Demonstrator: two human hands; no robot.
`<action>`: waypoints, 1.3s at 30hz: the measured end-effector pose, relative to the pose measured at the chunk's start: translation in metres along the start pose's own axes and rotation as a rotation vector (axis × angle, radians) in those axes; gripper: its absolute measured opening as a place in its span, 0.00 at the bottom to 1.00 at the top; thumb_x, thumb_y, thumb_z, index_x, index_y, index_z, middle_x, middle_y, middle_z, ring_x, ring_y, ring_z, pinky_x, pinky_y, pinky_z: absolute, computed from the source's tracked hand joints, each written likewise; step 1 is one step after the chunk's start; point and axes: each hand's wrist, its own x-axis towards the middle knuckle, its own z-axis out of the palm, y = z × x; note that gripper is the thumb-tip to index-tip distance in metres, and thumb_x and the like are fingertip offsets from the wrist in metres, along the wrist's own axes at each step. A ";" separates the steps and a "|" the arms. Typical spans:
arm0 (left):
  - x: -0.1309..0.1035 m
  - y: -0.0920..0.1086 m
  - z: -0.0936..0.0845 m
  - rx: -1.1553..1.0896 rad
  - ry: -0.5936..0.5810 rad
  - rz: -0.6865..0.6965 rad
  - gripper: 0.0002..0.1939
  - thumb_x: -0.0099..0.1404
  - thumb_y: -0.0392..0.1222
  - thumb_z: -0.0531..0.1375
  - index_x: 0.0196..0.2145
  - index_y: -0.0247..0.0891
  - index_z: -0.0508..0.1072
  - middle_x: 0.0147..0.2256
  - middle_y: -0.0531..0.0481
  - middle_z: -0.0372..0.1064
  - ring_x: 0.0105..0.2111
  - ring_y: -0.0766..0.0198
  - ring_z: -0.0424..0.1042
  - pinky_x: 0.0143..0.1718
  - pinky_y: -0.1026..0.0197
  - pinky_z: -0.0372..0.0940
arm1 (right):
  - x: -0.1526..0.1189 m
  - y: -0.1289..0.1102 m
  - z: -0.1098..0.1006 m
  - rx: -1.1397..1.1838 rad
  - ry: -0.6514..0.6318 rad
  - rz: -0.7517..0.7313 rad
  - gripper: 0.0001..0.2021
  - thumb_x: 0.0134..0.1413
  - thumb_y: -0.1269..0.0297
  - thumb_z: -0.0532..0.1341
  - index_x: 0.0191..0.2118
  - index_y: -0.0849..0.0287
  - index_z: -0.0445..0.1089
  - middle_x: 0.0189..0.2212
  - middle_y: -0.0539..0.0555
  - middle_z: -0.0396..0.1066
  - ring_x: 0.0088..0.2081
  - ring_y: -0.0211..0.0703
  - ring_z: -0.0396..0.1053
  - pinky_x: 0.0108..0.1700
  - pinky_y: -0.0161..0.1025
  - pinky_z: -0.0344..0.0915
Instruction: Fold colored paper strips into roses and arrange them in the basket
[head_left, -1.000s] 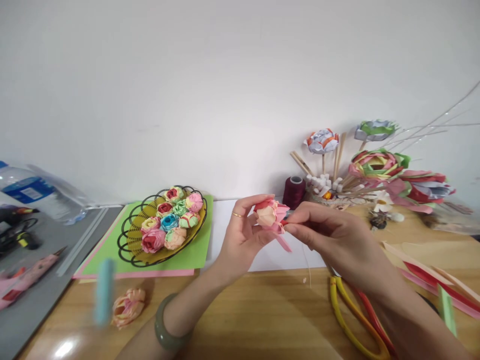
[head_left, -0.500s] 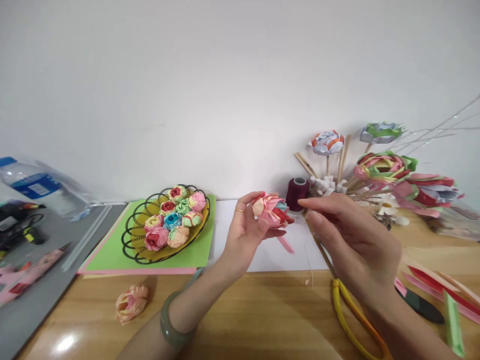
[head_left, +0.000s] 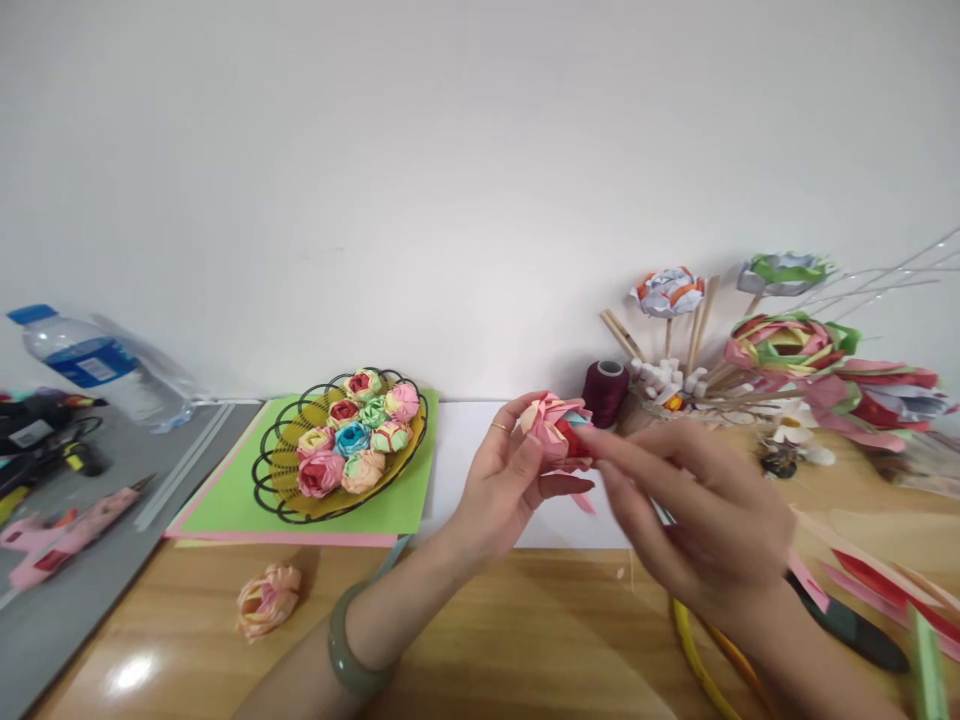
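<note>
Obscuring apparent yellow handles point(head_left: 695, 655): right forearm point(head_left: 799, 645)

A handicraft workspace, seen from beside it; whether in a home or a workshop cannot be told. Left of the fingers point(head_left: 524, 468), a yellow basket point(head_left: 283, 462) of small paper flowers point(head_left: 352, 438) rests on green paper point(head_left: 225, 503), with a pink glue gun point(head_left: 81, 535) farther left. Right of them are a thread spool point(head_left: 604, 397), larger stemmed flowers point(head_left: 792, 345) and coloured strips point(head_left: 874, 578). The wooden worktop point(head_left: 525, 650) adjoins a plain pale wall point(head_left: 465, 200).
</note>
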 end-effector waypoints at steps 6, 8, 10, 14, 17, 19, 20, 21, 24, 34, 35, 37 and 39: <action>0.000 0.001 0.001 0.021 -0.040 -0.033 0.21 0.58 0.52 0.60 0.47 0.40 0.65 0.41 0.45 0.70 0.34 0.62 0.73 0.32 0.62 0.69 | 0.002 -0.003 -0.006 0.176 0.031 0.154 0.22 0.51 0.79 0.57 0.49 0.47 0.68 0.27 0.50 0.64 0.26 0.37 0.63 0.24 0.36 0.58; 0.000 0.002 0.001 0.021 -0.094 -0.054 0.22 0.59 0.53 0.58 0.48 0.41 0.64 0.38 0.46 0.71 0.34 0.61 0.74 0.31 0.63 0.69 | 0.003 -0.003 -0.008 0.189 0.103 0.250 0.20 0.51 0.78 0.58 0.46 0.46 0.69 0.27 0.50 0.65 0.27 0.38 0.63 0.25 0.37 0.57; -0.001 0.003 0.001 0.016 -0.128 -0.062 0.22 0.60 0.53 0.57 0.50 0.43 0.64 0.41 0.46 0.70 0.32 0.63 0.74 0.30 0.62 0.70 | 0.003 -0.003 -0.009 0.233 0.122 0.335 0.16 0.51 0.76 0.59 0.41 0.48 0.71 0.26 0.49 0.65 0.28 0.39 0.62 0.25 0.38 0.56; -0.002 0.004 -0.002 0.114 -0.179 -0.015 0.22 0.61 0.54 0.55 0.51 0.45 0.63 0.48 0.44 0.67 0.27 0.67 0.72 0.27 0.62 0.70 | 0.005 -0.003 -0.011 0.348 0.089 0.428 0.07 0.52 0.73 0.59 0.33 0.52 0.71 0.24 0.49 0.63 0.26 0.38 0.61 0.24 0.37 0.55; -0.003 0.005 -0.003 0.248 -0.180 0.081 0.23 0.60 0.54 0.56 0.51 0.46 0.63 0.50 0.43 0.65 0.30 0.65 0.72 0.29 0.61 0.70 | 0.008 -0.008 -0.014 0.390 0.065 0.456 0.05 0.51 0.72 0.60 0.31 0.53 0.70 0.22 0.49 0.62 0.24 0.38 0.60 0.21 0.36 0.55; -0.003 0.006 -0.003 0.326 -0.173 0.168 0.22 0.60 0.51 0.57 0.51 0.47 0.63 0.52 0.44 0.64 0.38 0.61 0.71 0.33 0.60 0.70 | 0.010 -0.012 -0.016 0.387 0.046 0.446 0.06 0.50 0.72 0.60 0.31 0.53 0.70 0.22 0.49 0.64 0.24 0.38 0.62 0.21 0.36 0.56; -0.003 0.007 -0.003 0.365 -0.174 0.215 0.21 0.60 0.50 0.58 0.51 0.47 0.63 0.52 0.45 0.63 0.43 0.59 0.70 0.36 0.59 0.70 | 0.011 -0.013 -0.016 0.380 0.034 0.441 0.06 0.50 0.72 0.60 0.31 0.53 0.70 0.23 0.50 0.65 0.25 0.39 0.63 0.22 0.36 0.57; -0.003 0.008 -0.003 0.406 -0.175 0.259 0.20 0.60 0.48 0.59 0.50 0.47 0.63 0.53 0.45 0.62 0.46 0.58 0.68 0.39 0.58 0.69 | 0.011 -0.014 -0.017 0.371 0.020 0.442 0.05 0.51 0.72 0.60 0.30 0.53 0.70 0.23 0.50 0.66 0.25 0.39 0.63 0.22 0.36 0.58; -0.002 0.009 -0.003 0.507 -0.179 0.370 0.19 0.59 0.43 0.60 0.49 0.48 0.64 0.54 0.46 0.59 0.50 0.57 0.65 0.45 0.55 0.66 | 0.012 -0.013 -0.017 0.358 -0.027 0.472 0.05 0.51 0.70 0.60 0.29 0.54 0.71 0.22 0.49 0.67 0.24 0.37 0.63 0.21 0.35 0.57; -0.002 0.009 -0.006 0.740 -0.128 0.603 0.23 0.57 0.30 0.61 0.47 0.51 0.64 0.52 0.49 0.57 0.53 0.56 0.61 0.45 0.54 0.68 | 0.010 -0.014 -0.017 0.274 -0.061 0.475 0.05 0.51 0.70 0.60 0.31 0.54 0.72 0.22 0.48 0.67 0.23 0.35 0.62 0.20 0.33 0.57; -0.002 0.009 -0.006 0.757 -0.131 0.611 0.24 0.56 0.30 0.61 0.47 0.51 0.64 0.52 0.49 0.57 0.53 0.55 0.61 0.45 0.54 0.68 | 0.010 -0.014 -0.017 0.310 -0.079 0.509 0.04 0.51 0.69 0.60 0.30 0.54 0.72 0.22 0.48 0.67 0.23 0.35 0.62 0.20 0.33 0.56; -0.003 0.010 -0.006 0.773 -0.137 0.619 0.25 0.56 0.29 0.61 0.48 0.52 0.64 0.52 0.49 0.57 0.53 0.55 0.60 0.46 0.53 0.68 | 0.011 -0.013 -0.017 0.396 -0.115 0.570 0.04 0.52 0.66 0.60 0.29 0.55 0.72 0.22 0.49 0.67 0.23 0.36 0.62 0.19 0.33 0.56; -0.003 0.010 -0.006 0.781 -0.145 0.629 0.25 0.56 0.29 0.61 0.48 0.52 0.64 0.52 0.49 0.57 0.53 0.56 0.61 0.45 0.54 0.68 | 0.012 -0.013 -0.016 0.425 -0.123 0.583 0.03 0.51 0.65 0.60 0.30 0.55 0.71 0.21 0.48 0.65 0.22 0.35 0.61 0.19 0.32 0.55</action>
